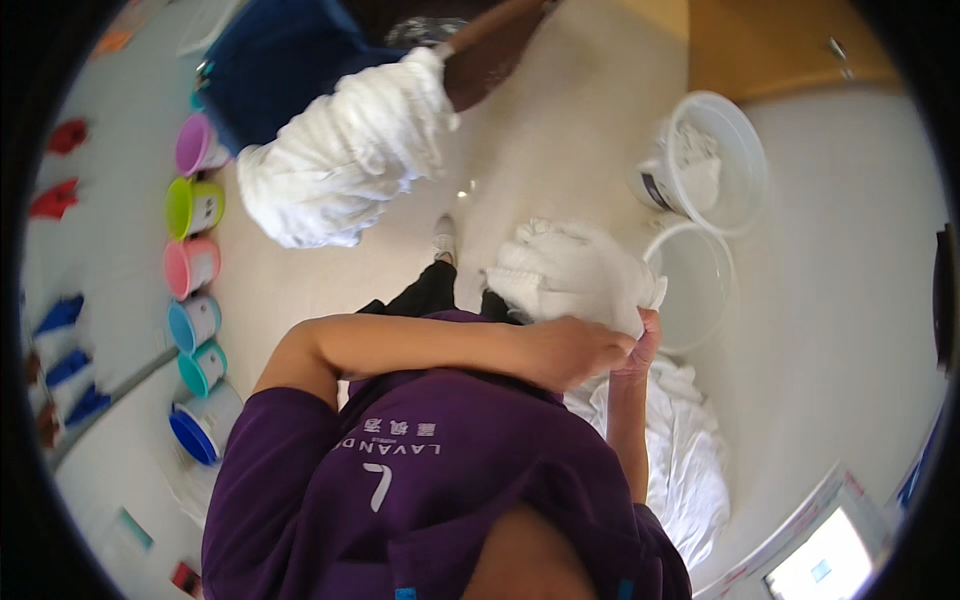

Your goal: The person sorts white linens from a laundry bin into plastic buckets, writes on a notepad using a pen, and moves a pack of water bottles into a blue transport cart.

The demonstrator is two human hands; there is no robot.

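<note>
My left forearm reaches across the front of my body toward the right. My left hand (575, 353) is closed at the near edge of a bunched white towel (575, 265). Right beside it, my right hand (645, 342) pinches the towel's lower right edge, its fingertips almost meeting the left hand's. The towel lies in thick folds in front of me. Below my hands, a loose heap of white linen (690, 460) is partly hidden by my right forearm.
A large white pile of towels (340, 150) stands ahead left, by a dark blue cart (285, 60) and a brown surface (495, 60). Clear tubs (725, 165) stand at right, one with white cloth inside. Coloured buckets (192, 268) line the left wall; a lit screen (825, 560) is lower right.
</note>
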